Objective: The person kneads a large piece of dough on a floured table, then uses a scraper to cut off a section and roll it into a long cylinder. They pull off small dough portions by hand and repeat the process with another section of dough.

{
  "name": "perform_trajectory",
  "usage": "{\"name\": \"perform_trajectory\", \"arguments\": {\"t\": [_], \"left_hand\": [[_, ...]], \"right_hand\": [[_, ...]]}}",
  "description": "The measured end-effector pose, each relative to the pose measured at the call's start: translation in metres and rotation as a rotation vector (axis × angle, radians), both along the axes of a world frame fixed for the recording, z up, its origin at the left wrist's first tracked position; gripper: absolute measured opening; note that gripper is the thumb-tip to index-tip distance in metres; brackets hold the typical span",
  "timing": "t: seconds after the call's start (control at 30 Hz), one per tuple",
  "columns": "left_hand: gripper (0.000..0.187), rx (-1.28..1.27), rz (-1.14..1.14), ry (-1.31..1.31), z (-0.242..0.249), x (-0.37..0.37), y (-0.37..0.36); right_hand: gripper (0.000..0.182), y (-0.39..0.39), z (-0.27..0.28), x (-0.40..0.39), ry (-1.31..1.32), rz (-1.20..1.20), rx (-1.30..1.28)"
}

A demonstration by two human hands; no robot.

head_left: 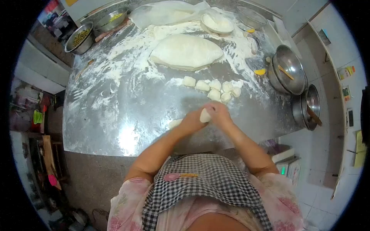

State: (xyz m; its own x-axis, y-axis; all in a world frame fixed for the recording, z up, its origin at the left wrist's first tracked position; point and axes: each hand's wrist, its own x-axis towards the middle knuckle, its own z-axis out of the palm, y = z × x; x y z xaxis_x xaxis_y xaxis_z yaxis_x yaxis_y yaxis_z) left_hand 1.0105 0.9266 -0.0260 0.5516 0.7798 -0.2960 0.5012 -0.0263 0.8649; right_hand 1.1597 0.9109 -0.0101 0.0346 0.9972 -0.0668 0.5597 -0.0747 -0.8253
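From the head camera, the person's left hand [191, 120] and right hand [219, 112] meet over the near part of the floured steel counter [115, 115]. Between them sits a small pale lump of dough [205, 115], its long axis tilted from lower left to upper right. Both hands are closed about it, the left cupping it from the left and below, the right wrapping it from the right and above; neither hand is nearer, since both touch it. Just left of the left wrist a pale end of dough [175, 123] lies on the counter, and whether it joins the held lump cannot be told.

Straight ahead of the hands, further from the person, a cluster of small cut dough pieces [213, 90] lies in a loose row, near the hands but apart from them. Beyond the cluster rests a large smooth oval mass of white dough [186, 52], its long axis running left to right, with loose flour scattered round it.

On the far left stand two round steel bowls holding greenish filling [80, 37]. On the right edge sit two steel pots [296, 82], the farther one with a wooden stick in it. The person wears a black-and-white checked apron [204, 184] over a floral top.
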Motion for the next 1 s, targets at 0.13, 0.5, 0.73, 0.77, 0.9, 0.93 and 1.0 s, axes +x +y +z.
{"name": "perform_trajectory", "arguments": {"t": [0.13,0.5,0.73,0.77,0.9,0.93,1.0], "left_hand": [[0.034,-0.171,-0.137,-0.208,0.0,-0.03,0.011],[0.051,0.398,-0.131,-0.072,0.023,-0.004,-0.014],[0.064,0.453,0.052,-0.026,-0.02,-0.004,-0.023],[0.063,0.225,0.065,-0.061,-0.014,-0.006,-0.017],[0.044,-0.184,-0.106,-0.194,-0.007,-0.046,0.015],[0.041,-0.199,-0.124,-0.244,-0.001,-0.058,0.014],[0.036,-0.389,-0.073,-0.395,0.001,-0.073,0.002]], "right_hand": [[0.014,-0.002,0.011,-0.029,-0.223,0.337,0.452],[0.013,0.049,-0.034,0.01,-0.17,-0.129,0.192],[0.016,-0.011,-0.048,0.004,0.82,-0.479,-0.462],[0.015,-0.009,-0.04,0.001,0.51,-0.276,-0.287],[0.014,0.009,0.022,-0.035,-0.327,0.365,0.41],[0.015,0.006,0.027,-0.046,-0.253,0.406,0.487],[0.016,0.007,0.021,-0.063,-0.164,0.402,0.564]]}}
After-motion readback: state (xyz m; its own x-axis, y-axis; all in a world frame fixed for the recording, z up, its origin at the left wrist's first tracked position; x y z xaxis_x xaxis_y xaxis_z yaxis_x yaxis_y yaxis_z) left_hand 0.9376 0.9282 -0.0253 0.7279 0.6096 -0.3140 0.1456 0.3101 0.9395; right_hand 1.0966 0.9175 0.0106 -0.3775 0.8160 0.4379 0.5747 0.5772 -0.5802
